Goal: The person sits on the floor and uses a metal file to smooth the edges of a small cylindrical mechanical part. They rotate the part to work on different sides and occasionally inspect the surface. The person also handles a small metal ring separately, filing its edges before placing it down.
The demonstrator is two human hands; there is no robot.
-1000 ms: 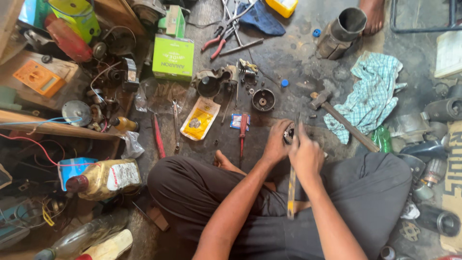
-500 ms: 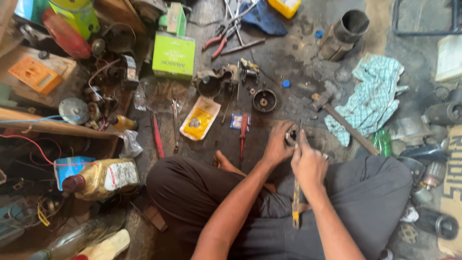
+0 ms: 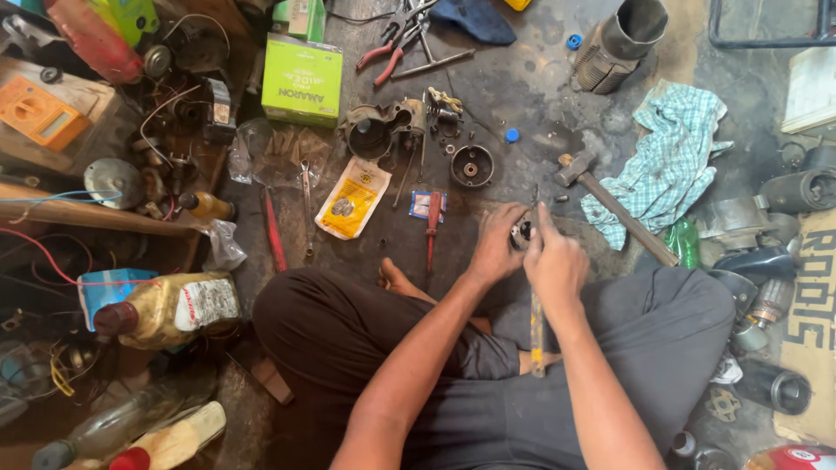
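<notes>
— What are the hands doing?

— The left hand (image 3: 496,244) has its fingers wrapped around a small round metal part (image 3: 522,231), held just above the dark, greasy floor (image 3: 522,87) in front of the crossed legs. The right hand (image 3: 556,265) is clenched around a long, thin metal tool with a yellowish lower end (image 3: 536,335); the tool stands nearly upright, and its upper end rises past the part.

— Are the two hands touching?

— They sit pressed close together around the part; whether the tool's tip enters it I cannot tell.

— What lies about them?

— A hammer with a wooden handle (image 3: 614,204) just to the right, resting against a blue-green checked cloth (image 3: 675,157). A red-handled screwdriver (image 3: 433,228) lies to the left, near a yellow flat packet (image 3: 350,198). Farther up sit a round black metal cup (image 3: 471,165) and a green cardboard box (image 3: 302,80).
</notes>
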